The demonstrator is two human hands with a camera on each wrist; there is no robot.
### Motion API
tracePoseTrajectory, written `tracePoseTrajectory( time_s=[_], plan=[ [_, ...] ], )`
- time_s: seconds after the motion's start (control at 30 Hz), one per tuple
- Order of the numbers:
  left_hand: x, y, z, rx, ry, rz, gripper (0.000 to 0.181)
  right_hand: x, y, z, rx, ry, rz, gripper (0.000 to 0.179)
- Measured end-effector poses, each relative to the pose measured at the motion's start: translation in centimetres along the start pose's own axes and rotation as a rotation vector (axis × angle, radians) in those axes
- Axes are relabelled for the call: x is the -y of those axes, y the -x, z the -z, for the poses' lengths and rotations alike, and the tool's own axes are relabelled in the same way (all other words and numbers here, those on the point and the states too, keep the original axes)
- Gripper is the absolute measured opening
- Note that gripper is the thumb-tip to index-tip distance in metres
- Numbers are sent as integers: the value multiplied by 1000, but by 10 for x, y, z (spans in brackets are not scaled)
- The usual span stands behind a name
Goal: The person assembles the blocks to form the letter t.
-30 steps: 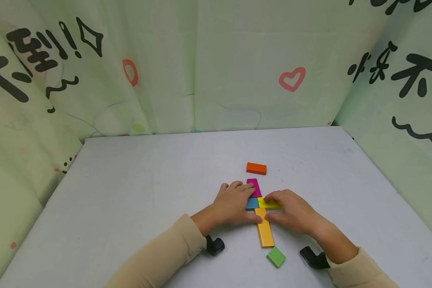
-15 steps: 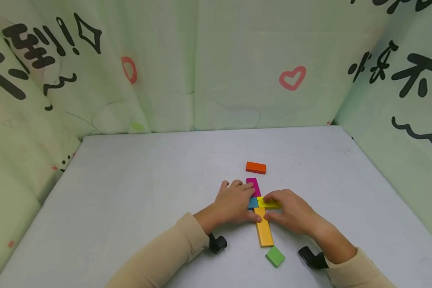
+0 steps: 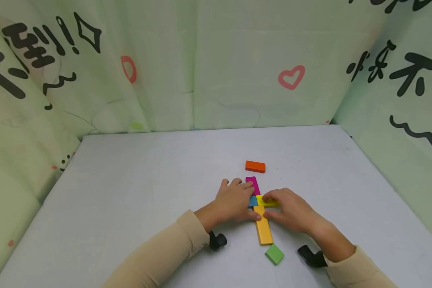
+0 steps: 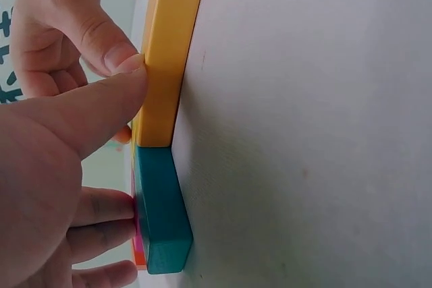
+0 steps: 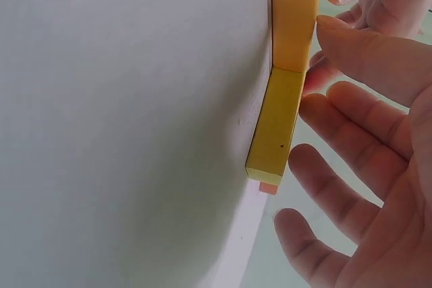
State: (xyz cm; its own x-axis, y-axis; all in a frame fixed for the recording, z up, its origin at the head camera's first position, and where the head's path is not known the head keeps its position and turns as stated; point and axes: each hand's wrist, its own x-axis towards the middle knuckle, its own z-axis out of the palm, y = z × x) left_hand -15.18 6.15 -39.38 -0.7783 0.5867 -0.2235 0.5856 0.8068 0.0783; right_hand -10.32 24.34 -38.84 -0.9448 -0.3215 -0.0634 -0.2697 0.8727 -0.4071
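Flat wooden blocks form a cross on the table in the head view. The long amber block (image 3: 264,232) is its stem, with a blue block (image 4: 162,214) and a yellow block (image 5: 275,123) side by side at its far end. Beyond these lies a magenta block (image 3: 251,182). My left hand (image 3: 233,203) spreads over the blue block, fingertips on the magenta block and thumb on the amber one. The right hand (image 3: 291,210) rests its fingertips on the yellow block, its thumb touching the amber block near my left thumb. Neither hand curls around a block.
A red-orange block (image 3: 255,167) lies apart, beyond the magenta one. Nearer me, a green block (image 3: 275,254) sits turned at an angle by the amber block's near end. Printed curtains (image 3: 234,80) enclose the white table (image 3: 137,180) at the back and sides.
Both hands keep their places on the blocks. The head view shifts slightly; the blocks show no clear movement among themselves.
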Motion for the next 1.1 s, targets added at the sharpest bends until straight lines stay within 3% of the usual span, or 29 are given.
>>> tracePoseTrajectory(
  time_s=[0.27, 0.57, 1.1],
  plan=[
    [2, 0, 1, -6, -1, -2, 87, 1, -7, 12, -68, 12, -12, 41],
    [3, -3, 0, 10, 12, 4, 86, -25, -28, 30, -115, 0, -42, 44],
    [1, -3, -2, 23, -6, 16, 88, -44, -90, 32, -14, -24, -162, 50]
  ],
)
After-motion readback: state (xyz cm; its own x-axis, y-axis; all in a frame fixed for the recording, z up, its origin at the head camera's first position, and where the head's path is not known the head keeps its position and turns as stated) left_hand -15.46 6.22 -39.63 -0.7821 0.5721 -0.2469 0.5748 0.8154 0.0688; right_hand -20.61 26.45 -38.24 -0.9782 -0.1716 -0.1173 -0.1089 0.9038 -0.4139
